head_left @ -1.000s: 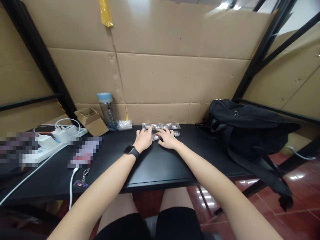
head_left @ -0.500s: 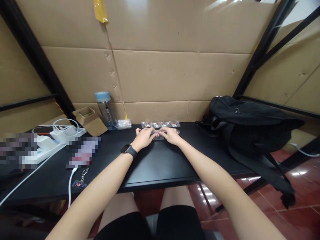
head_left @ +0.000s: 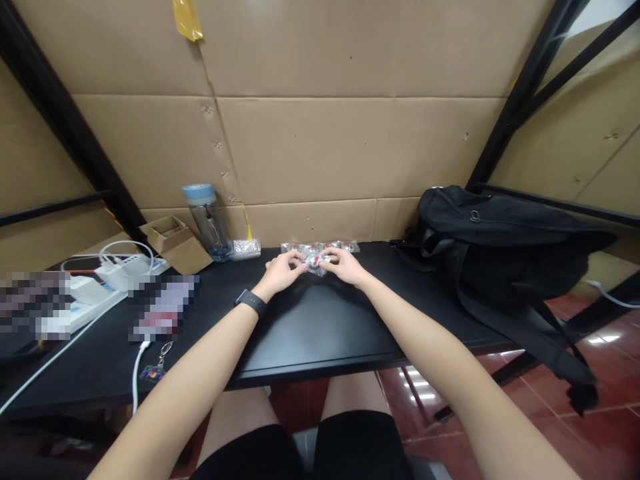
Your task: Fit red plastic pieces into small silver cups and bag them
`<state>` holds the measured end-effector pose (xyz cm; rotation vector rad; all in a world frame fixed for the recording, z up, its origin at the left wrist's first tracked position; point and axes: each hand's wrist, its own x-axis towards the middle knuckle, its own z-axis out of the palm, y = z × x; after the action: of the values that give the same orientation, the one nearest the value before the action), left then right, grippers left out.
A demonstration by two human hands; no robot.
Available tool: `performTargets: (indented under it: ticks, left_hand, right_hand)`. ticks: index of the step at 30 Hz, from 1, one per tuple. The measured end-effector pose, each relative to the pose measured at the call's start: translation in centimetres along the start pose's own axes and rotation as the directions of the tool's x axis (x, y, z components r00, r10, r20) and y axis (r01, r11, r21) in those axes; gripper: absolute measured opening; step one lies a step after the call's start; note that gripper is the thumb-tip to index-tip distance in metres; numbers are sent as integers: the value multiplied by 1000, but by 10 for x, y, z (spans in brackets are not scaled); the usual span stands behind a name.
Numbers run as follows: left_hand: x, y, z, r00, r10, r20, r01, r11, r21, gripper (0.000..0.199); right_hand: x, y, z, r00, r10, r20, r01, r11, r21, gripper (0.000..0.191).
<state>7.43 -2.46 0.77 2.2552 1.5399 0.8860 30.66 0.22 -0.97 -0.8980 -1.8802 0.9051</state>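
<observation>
Between my hands is a small clear plastic packet [head_left: 315, 263] with a round, silvery-grey piece and a red mark inside; its exact kind is too small to make out. My left hand [head_left: 283, 272], with a dark watch on the wrist, pinches the packet's left side between thumb and fingers. On the other side, the thumb and fingertips of my right hand [head_left: 347, 268] close on its right edge. Just behind, a row of similar clear packets [head_left: 352, 247] with red marks lies along the cardboard wall, partly hidden by my fingers.
At the left stand a blue-lidded bottle [head_left: 210, 223], an open cardboard box [head_left: 183, 247] and a power strip [head_left: 75, 317] with white cables. A phone [head_left: 165, 307] lies nearer. A black bag [head_left: 500, 240] rests on the table's right side.
My hands have raised the packet slightly and tilted it, so its round piece shows more fully. The view has shifted a little.
</observation>
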Motion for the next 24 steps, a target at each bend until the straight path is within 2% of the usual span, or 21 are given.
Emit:
performTargets:
  ticks: [4, 7, 9, 12, 15, 19, 21, 24]
  left_hand:
    - [-3, 6, -5, 997, -72, -41, 71, 997, -43, 28]
    - [3, 3, -9, 991, -106, -87, 101, 993, -56, 26]
    - [12, -5, -15, 976, -151, -154, 152, 988, -6, 25]
    - [31, -22, -26, 933, -252, -259, 287, 952, 108, 23]
    - [52, -35, -32, 906, -298, -302, 373, 899, 231, 28]
    - [65, -45, -24, 908, -263, -325, 386, 826, 410, 39]
    - [64, -48, -17, 927, -196, -319, 346, 772, 533, 37]
    - [59, -54, -11, 962, -126, -241, 257, 708, 657, 28]
  right_hand:
    - [-2, -4, 3, 999, 35, -11, -35, 997, -62, 38]
    - [-2, -7, 3, 997, 37, -68, -44, 994, -104, 35]
    - [-2, -10, 0, 991, 23, -131, -48, 981, -187, 33]
    - [-3, -16, -9, 978, -7, -209, -66, 938, -341, 33]
    - [-5, -21, -18, 967, -2, -255, -109, 901, -421, 33]
    - [-5, -22, -26, 957, 10, -290, -147, 878, -456, 34]
    - [-5, -21, -30, 955, 15, -296, -162, 863, -478, 36]
    - [-6, -21, -39, 966, 22, -257, -171, 801, -574, 32]
